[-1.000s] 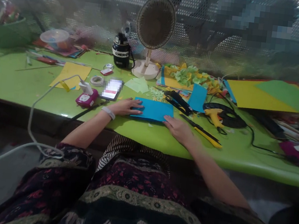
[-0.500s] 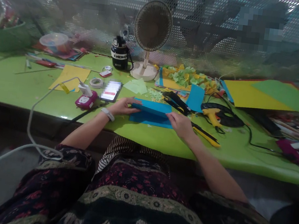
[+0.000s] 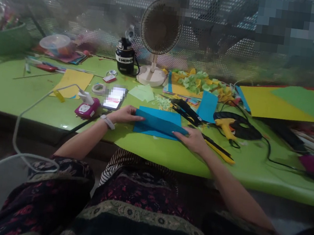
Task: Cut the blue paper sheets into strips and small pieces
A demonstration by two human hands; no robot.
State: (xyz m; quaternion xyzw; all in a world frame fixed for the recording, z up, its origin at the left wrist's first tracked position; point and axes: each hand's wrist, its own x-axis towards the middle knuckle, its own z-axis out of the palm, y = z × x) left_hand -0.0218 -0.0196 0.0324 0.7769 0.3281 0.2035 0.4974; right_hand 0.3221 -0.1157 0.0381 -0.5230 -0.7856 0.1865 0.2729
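Note:
Between my hands, near the table's front edge, is a strip of blue paper (image 3: 162, 124), held slightly bowed by its two ends. My left hand (image 3: 124, 115) pinches the left end between thumb and fingers. At the other end, my right hand (image 3: 195, 138) grips the paper, thumb on the near side. Below the strip, another blue sheet (image 3: 161, 112) rests flat on the green table (image 3: 131, 141); whether the two are joined I cannot tell. A black stapler (image 3: 186, 111) lies just behind my right hand, and a yellow-and-black cutter (image 3: 220, 151) is beside it.
A yellow glue gun (image 3: 227, 128) with its cord lies to the right, near a small blue piece (image 3: 207, 106). On the left are a phone (image 3: 114, 98), a tape roll (image 3: 99, 88) and a purple socket block (image 3: 87, 108). A fan (image 3: 161, 26) and a bottle (image 3: 125, 58) stand behind.
The blue strip has turned in my hands: its right end has come down and nearer, its broad face now tipped toward me. My right hand has moved slightly right and nearer. Both hands keep hold.

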